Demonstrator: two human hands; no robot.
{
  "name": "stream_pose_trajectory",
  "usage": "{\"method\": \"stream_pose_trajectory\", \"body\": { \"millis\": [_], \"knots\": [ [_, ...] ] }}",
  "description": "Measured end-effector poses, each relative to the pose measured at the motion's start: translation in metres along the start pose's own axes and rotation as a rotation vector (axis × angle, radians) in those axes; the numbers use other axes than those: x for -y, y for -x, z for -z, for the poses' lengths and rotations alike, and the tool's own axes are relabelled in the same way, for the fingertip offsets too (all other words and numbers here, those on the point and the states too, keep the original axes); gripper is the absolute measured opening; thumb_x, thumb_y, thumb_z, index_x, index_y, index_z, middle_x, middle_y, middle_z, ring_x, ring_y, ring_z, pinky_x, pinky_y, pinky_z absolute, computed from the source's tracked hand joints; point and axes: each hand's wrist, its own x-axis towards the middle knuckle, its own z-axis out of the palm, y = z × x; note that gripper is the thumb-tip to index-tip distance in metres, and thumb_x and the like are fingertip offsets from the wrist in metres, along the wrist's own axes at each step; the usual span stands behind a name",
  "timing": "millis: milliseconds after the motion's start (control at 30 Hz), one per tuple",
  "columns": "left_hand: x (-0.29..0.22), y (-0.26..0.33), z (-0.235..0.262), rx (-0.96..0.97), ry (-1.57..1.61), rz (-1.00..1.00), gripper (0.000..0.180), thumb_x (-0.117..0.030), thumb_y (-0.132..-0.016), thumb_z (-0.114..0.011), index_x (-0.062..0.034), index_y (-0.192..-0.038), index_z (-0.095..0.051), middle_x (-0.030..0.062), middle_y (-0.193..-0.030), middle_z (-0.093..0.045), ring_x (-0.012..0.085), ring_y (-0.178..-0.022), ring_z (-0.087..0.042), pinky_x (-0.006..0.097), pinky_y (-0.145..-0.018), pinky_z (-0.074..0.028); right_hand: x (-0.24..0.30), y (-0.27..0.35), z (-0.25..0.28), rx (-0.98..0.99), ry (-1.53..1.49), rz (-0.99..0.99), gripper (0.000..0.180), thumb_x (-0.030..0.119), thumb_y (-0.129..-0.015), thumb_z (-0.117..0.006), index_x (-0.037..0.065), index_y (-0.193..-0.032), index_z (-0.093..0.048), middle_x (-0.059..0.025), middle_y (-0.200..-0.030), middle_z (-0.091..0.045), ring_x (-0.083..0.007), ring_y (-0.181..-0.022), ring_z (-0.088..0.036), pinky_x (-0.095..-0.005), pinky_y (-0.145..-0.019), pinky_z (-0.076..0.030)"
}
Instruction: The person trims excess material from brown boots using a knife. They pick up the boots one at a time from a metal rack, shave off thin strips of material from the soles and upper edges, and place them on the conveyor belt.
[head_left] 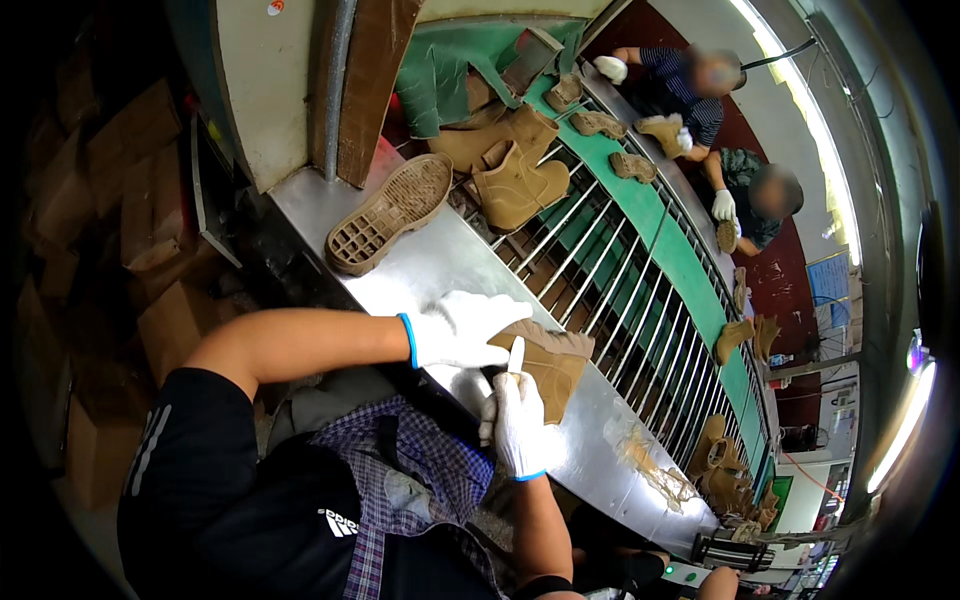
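A tan boot [562, 388] with a ruffled, paler edge lies tilted over the metal ledge in front of me. My left hand [462, 328], in a white knit glove with a blue cuff, grips its left end, fingers stretched along the top. Also gloved, my right hand [520, 425] pinches a narrow white flat tool [516, 355] upright against the boot; its exact kind is unclear. Up and left of my hands, a loose tan sole [390, 215] lies on the ledge, its grid-patterned heel toward me. Beside it, a tan boot [515, 185] rests on the rack bars.
The metal ledge [600, 465] borders a barred rack [610, 285] with a green belt [680, 250] beyond, carrying soles and boots. Two gloved co-workers [690, 95] handle footwear on the far side. More boots [715, 455] stand at lower right. Cardboard boxes [180, 325] are stacked at left.
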Motion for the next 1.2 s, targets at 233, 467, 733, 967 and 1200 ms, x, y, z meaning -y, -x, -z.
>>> {"method": "stream_pose_trajectory", "body": {
  "millis": [233, 467, 733, 967, 1200],
  "knots": [
    [0.001, 0.01, -0.027, -0.277, -0.168, -0.168, 0.079, -0.042, -0.097, -0.074, 0.0034, -0.158, -0.053, 0.0291, -0.143, -0.068, 0.0425, -0.124, -0.073, 0.045, -0.103, -0.061, 0.005, -0.011, 0.008, 0.054, 0.782, 0.617, 0.037, 0.033, -0.112, -0.062, -0.003, -0.117, -0.056, -0.0232, -0.08, -0.075, -0.0367, -0.064, -0.075, -0.0485, -0.06, -0.059],
    [-0.004, 0.005, -0.015, -0.096, -0.071, -0.096, 0.086, -0.048, -0.098, -0.075, 0.0029, -0.162, -0.048, 0.0316, -0.15, -0.063, 0.0438, -0.136, -0.066, 0.048, -0.115, -0.054, 0.016, 0.011, 0.05, 0.013, 0.982, 0.449, 0.041, 0.042, -0.109, -0.065, 0.002, -0.115, -0.061, -0.0296, -0.086, -0.076, -0.0489, -0.078, -0.076, -0.0524, -0.074, -0.061],
    [0.005, -0.026, 0.028, 0.173, -0.018, -0.032, 0.09, -0.055, -0.09, -0.082, -0.0133, -0.163, -0.05, 0.0226, -0.154, -0.063, 0.0443, -0.135, -0.065, 0.049, -0.117, -0.052, -0.034, -0.021, 0.164, -0.35, 0.618, -0.046, 0.059, 0.056, -0.107, -0.058, 0.002, -0.128, -0.068, -0.0306, -0.111, -0.077, -0.0465, -0.104, -0.075, -0.051, -0.093, -0.058],
    [-0.02, -0.08, 0.029, 0.263, -0.204, -0.214, 0.101, -0.052, -0.085, -0.085, -0.004, -0.164, -0.045, 0.0277, -0.16, -0.055, 0.0445, -0.14, -0.062, 0.048, -0.119, -0.05, -0.118, 0.012, 0.196, -0.435, 0.488, 0.074, 0.048, 0.033, -0.102, -0.061, 0.009, -0.144, -0.062, -0.0221, -0.111, -0.076, -0.0363, -0.099, -0.076, -0.0443, -0.093, -0.061],
    [-0.091, -0.103, -0.026, 0.348, -0.298, -0.03, 0.113, -0.058, -0.08, -0.085, -0.0038, -0.167, -0.037, 0.0271, -0.156, -0.057, 0.0467, -0.131, -0.067, 0.05, -0.112, -0.054, -0.038, 0.018, 0.126, -0.489, 0.87, 0.241, 0.05, 0.048, -0.11, -0.059, 0.01, -0.142, -0.065, -0.0267, -0.121, -0.077, -0.0476, -0.111, -0.074, -0.053, -0.098, -0.059]
  ]
}}
